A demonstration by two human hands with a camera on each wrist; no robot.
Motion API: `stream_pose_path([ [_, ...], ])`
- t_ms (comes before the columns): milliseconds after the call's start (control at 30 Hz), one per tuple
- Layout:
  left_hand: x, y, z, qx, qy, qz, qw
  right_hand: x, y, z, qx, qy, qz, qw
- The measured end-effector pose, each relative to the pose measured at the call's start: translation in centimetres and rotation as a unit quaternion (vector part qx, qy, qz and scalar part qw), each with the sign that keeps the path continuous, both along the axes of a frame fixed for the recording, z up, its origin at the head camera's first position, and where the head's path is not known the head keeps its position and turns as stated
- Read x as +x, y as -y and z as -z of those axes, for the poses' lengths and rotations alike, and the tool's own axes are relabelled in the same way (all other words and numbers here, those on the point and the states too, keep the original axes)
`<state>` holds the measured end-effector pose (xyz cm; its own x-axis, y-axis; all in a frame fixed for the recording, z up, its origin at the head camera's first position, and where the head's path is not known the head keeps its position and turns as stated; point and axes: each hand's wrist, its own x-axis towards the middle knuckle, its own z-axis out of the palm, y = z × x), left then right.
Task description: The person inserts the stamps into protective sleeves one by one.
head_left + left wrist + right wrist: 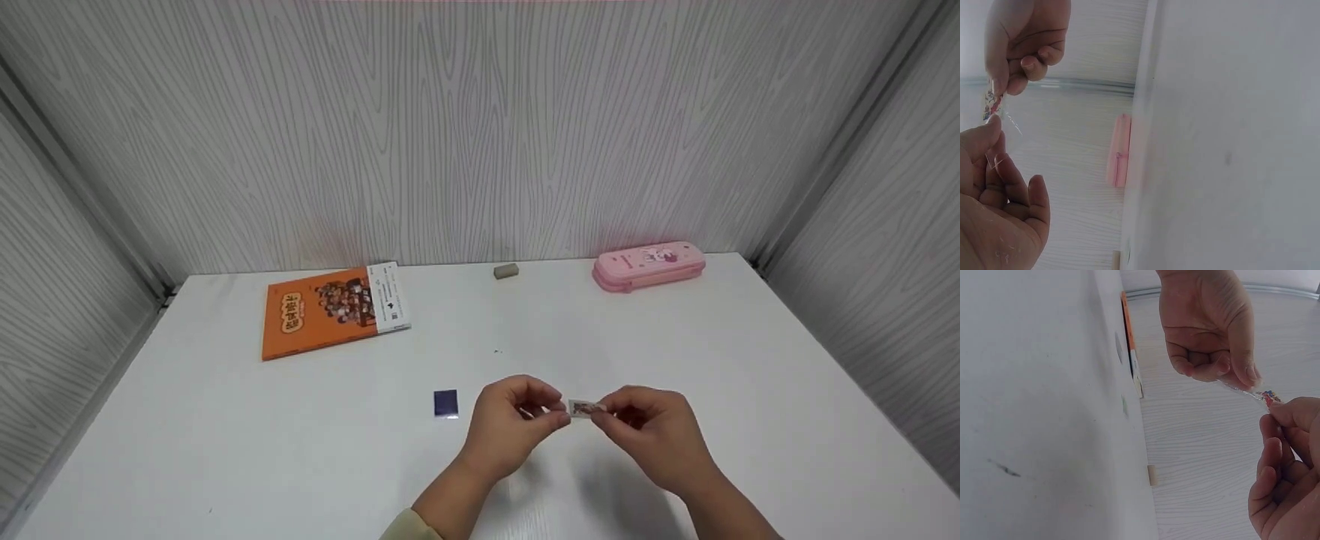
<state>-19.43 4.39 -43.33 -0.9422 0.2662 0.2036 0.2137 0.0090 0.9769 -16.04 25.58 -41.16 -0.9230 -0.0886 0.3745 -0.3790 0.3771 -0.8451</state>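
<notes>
Above the white table, both hands hold a small stamp-like picture (580, 409) with a pale border and some clear plastic film (1239, 388) at it. The left hand (514, 420) pinches the film at the picture's left end between thumb and fingers. From the other side, the right hand (654, 429) pinches the right end of the picture, and its fingertips cover part of it. Colourful printing on the picture (992, 104) shows between the two hands in the left wrist view. A dark blue square (445, 403) lies flat on the table, left of the left hand.
An orange book (330, 309) with a white band lies at the back left. A small grey-brown block (506, 271) sits near the table's back edge. To its right is a pink pencil case (649, 265). Wood-grain panels (465, 135) wall in the table (247, 450).
</notes>
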Motion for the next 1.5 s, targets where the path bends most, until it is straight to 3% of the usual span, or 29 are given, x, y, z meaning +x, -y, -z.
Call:
stream_pose_path([
  [233,-0.04,0.0,0.12,-0.011,0.008,0.007,0.9999,0.01,0.22,-0.03,-0.017,0.014,-0.002,0.9998],
  [467,0.0,0.0,0.12,-0.009,0.016,0.005,0.9998,0.03,-0.04,0.03,0.004,0.013,0.0,0.9999],
  [700,0.15,-0.11,0.12,-0.014,-0.002,0.007,0.9999,0.08,-0.28,-0.03,0.018,0.014,-0.026,0.9994],
  [1500,0.25,-0.03,0.17,-0.03,-0.001,0.031,0.9991,0.09,-0.3,0.18,0.049,0.008,-0.05,0.9976],
])
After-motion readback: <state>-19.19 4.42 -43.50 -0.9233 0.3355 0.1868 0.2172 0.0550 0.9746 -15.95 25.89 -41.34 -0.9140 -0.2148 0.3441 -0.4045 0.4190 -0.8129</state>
